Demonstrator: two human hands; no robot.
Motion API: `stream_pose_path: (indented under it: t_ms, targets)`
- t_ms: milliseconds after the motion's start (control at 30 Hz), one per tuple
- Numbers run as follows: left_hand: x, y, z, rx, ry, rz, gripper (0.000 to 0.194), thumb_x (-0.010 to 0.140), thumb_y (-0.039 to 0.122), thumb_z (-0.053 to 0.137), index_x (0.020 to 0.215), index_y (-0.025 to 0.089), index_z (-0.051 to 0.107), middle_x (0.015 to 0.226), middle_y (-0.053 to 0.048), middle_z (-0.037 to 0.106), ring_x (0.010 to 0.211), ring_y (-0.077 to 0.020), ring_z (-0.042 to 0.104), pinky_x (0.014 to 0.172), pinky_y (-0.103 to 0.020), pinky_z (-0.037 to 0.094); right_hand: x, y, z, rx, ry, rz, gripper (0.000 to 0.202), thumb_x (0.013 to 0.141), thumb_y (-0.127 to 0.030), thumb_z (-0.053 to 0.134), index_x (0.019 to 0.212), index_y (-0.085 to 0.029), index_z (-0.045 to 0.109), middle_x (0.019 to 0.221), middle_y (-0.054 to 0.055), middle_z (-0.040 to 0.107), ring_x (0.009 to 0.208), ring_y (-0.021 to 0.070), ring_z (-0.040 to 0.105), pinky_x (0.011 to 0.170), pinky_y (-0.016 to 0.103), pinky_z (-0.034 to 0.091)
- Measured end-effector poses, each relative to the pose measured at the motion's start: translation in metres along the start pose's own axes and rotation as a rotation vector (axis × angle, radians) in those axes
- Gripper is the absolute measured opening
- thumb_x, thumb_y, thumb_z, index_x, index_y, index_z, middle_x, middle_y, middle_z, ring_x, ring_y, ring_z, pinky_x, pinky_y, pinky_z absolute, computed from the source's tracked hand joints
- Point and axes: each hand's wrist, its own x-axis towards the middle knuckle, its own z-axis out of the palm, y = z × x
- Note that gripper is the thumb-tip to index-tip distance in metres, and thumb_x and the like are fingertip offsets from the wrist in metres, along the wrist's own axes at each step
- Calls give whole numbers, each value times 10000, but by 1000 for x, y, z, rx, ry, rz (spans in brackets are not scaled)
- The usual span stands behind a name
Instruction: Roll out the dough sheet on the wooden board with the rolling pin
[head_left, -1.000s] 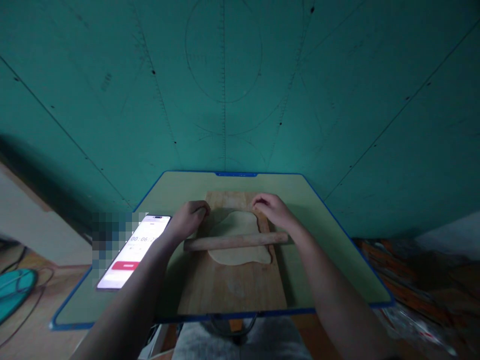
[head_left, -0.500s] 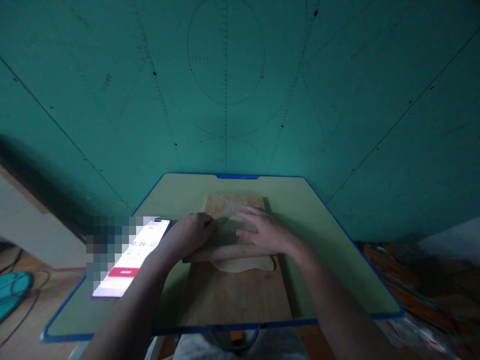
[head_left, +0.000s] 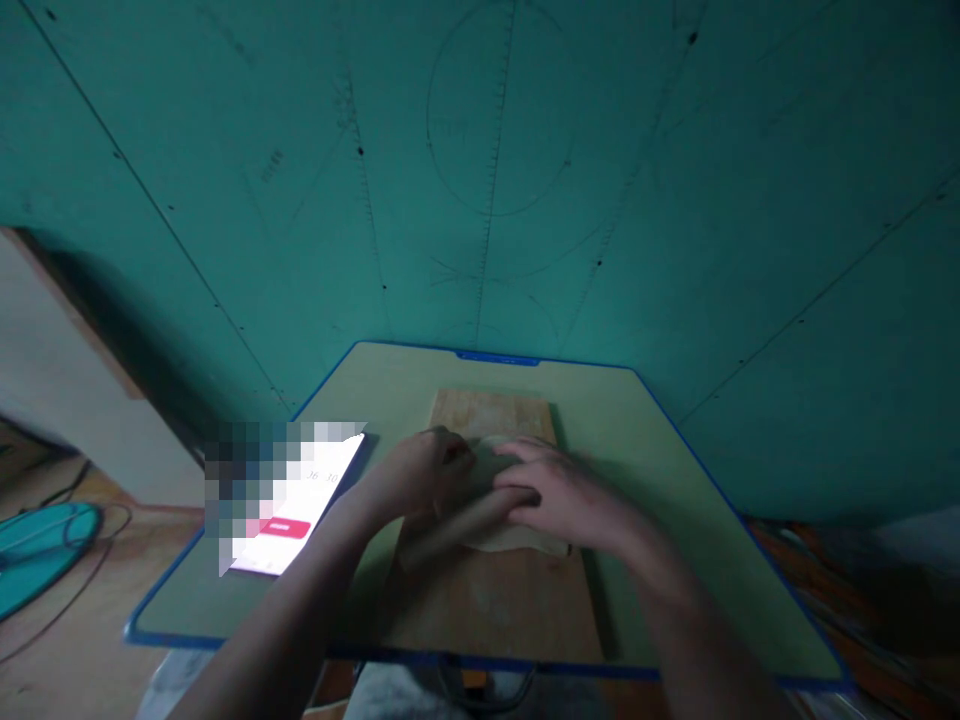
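Note:
A flat sheet of pale dough [head_left: 517, 542] lies on a wooden board [head_left: 495, 610]. Across its near part, a wooden rolling pin [head_left: 457, 530] slants, its left end closer to me. My right hand [head_left: 562, 495] is closed around the pin's right end, its index finger reaching forward over the dough. At the dough's left edge, my left hand [head_left: 424, 470] has its fingers curled and pinched on the sheet; the fingertips are partly hidden. The pin's right end is covered by my right hand.
The board rests on a small pale-green table with a blue rim [head_left: 720, 520]. A phone with a lit screen [head_left: 300, 510] lies left of my left forearm. A green marked wall [head_left: 570, 220] rises behind the table. A teal round object [head_left: 45, 550] is on the floor at left.
The rolling pin has swung from nearly level to slanting, its left end nearer me. My right hand's fingers have closed more around it. The whole view has shifted slightly.

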Motion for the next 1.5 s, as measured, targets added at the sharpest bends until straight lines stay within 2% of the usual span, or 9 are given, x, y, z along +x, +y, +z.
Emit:
stream_pose_path:
  t_ms: [133,367,500,767,867,967,1067,1267,1500]
  targets:
    - [8,2,0,85,11,-48,246,889,219,532,680,199,660,809,-118,712,697,-218,649,622,-286,370,-2,20,-23,-1,82,124,266,755,-22,639,847,-253,733,914,1,724,891,187,652,772,288,430]
    - [11,16,4,252,19,-200,242,917,260,490,765,176,659,843,-200,724,771,-310,700,639,-328,412,-12,65,-41,-75,274,489,109,753,-183,741,673,-210,672,701,21,662,638,170,557,560,277,296]
    - [14,20,13,337,30,-276,286,928,358,503,895,147,695,949,-248,737,873,-354,719,701,-360,467,-12,72,-36,-41,290,680,55,787,-240,735,773,-213,689,752,45,686,630,177,582,542,280,303]
    - [13,33,16,436,-1,-230,333,970,338,440,975,151,715,1062,-205,740,977,-339,721,755,-366,501,-11,84,-31,-96,275,759,180,793,-220,723,972,-211,706,963,101,740,852,252,682,653,294,415]
    - [9,37,16,447,22,-146,314,1008,330,413,1006,190,694,1090,-144,742,986,-283,719,780,-335,495,-3,77,-28,-123,367,662,274,848,-275,695,1113,-205,688,1124,125,718,1021,270,674,796,325,481]
    - [5,36,19,446,47,-107,338,1042,347,370,1035,185,667,999,-131,757,914,-261,731,747,-318,491,10,61,-18,-60,471,356,279,918,-274,614,1182,-201,667,1207,117,695,1140,244,642,949,354,489]
    - [3,32,24,441,68,-60,315,1049,339,373,1051,173,640,973,-134,756,888,-254,733,725,-304,481,19,39,-2,-3,423,162,294,968,-263,539,1232,-248,668,1253,72,704,1240,229,607,1085,408,434]
    - [-1,24,27,412,131,81,277,1049,340,374,1060,176,597,909,-106,738,781,-214,712,632,-272,436,25,12,10,113,208,114,444,912,-39,475,1215,-273,700,1286,32,710,1206,173,650,1070,331,460]
    - [0,31,22,334,183,100,213,1005,294,436,906,195,596,847,-84,712,699,-187,644,603,-272,360,17,5,-7,-27,209,122,163,968,-201,612,899,-256,750,982,15,760,1010,194,714,1091,407,405]
